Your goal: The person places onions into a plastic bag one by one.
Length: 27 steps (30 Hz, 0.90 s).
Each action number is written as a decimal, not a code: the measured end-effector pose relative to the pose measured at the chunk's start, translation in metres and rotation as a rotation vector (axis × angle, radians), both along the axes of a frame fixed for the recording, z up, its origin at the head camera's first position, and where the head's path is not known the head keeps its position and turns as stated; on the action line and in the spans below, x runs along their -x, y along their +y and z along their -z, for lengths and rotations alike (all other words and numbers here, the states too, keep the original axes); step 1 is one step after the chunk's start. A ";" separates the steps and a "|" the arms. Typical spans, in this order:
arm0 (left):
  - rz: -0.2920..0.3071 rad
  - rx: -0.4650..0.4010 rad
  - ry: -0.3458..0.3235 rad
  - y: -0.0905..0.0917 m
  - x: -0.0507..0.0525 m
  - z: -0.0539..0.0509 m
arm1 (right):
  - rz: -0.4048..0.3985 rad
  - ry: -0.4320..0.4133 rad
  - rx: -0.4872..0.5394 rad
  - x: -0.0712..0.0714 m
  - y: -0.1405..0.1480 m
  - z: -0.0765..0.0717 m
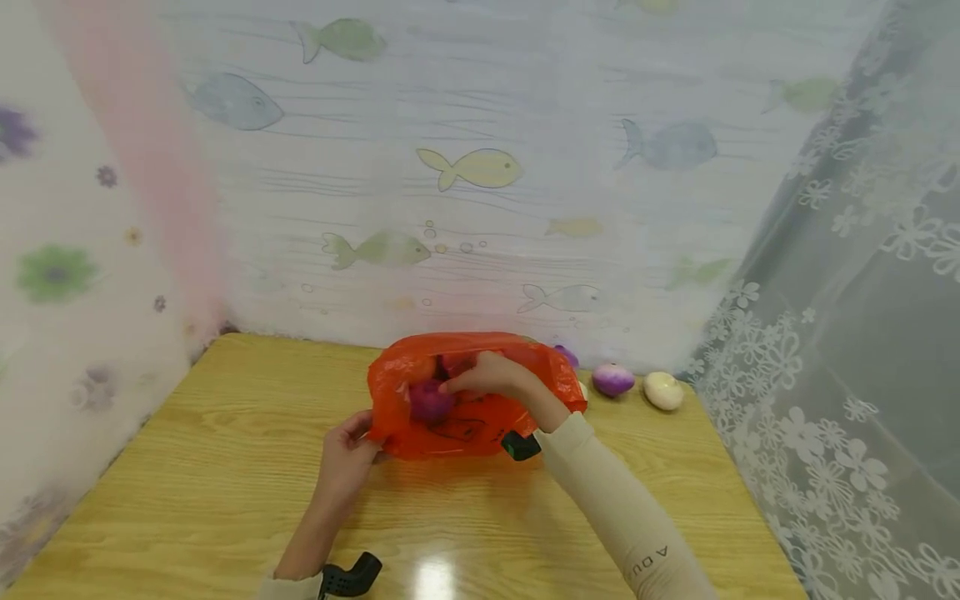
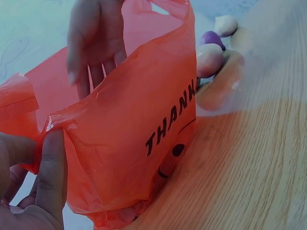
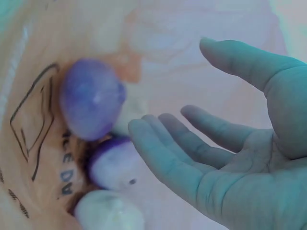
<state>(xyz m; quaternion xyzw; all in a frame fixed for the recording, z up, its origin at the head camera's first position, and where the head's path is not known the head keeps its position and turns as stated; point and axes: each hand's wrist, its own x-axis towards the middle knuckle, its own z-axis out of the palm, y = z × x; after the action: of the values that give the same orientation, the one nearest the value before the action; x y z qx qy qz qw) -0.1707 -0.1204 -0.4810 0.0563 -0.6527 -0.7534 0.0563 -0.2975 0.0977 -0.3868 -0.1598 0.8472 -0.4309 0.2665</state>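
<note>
A red plastic bag (image 1: 387, 392) lies on the table with its mouth facing me. My left hand (image 1: 347, 457) pinches the left edge of its rim between thumb and fingers. Inside the bag's mouth is my right hand (image 1: 491, 373), its fingers relaxed and apart in the right wrist view, holding nothing. Close to its fingertips sits a round purple vegetable (image 1: 431, 403). In the right wrist view, a purple one (image 3: 91, 99), a purple-and-white one (image 3: 110, 165) and a whitish one (image 3: 109, 211) rest within the bag. Their exact kind is unclear.
To the right of the bag, a purple-and-white vegetable (image 1: 613, 380) and a cream one (image 1: 663, 391) stand near the back edge of the wooden table (image 1: 225, 475). Others are partly hidden behind the bag. A patterned curtain (image 1: 480, 250) hangs behind.
</note>
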 end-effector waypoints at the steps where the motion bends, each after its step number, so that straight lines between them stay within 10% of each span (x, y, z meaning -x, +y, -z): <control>1: -0.002 0.005 -0.003 -0.001 0.000 0.000 | -0.011 0.008 0.036 -0.004 0.003 -0.003; 12: -0.016 0.024 -0.008 -0.007 0.000 -0.002 | -0.113 0.138 0.398 -0.048 0.057 -0.049; 19: -0.036 0.053 -0.004 -0.009 0.001 -0.001 | 0.174 0.329 0.552 -0.031 0.109 -0.049; 27: -0.036 0.050 -0.004 -0.008 0.000 -0.002 | 0.517 0.348 0.483 -0.008 0.165 0.003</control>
<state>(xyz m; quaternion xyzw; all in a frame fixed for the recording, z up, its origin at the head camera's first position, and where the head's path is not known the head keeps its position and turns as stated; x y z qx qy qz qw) -0.1709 -0.1287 -0.4792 0.0681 -0.6704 -0.7356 0.0702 -0.2897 0.2625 -0.3901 -0.0699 0.7664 -0.6371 -0.0438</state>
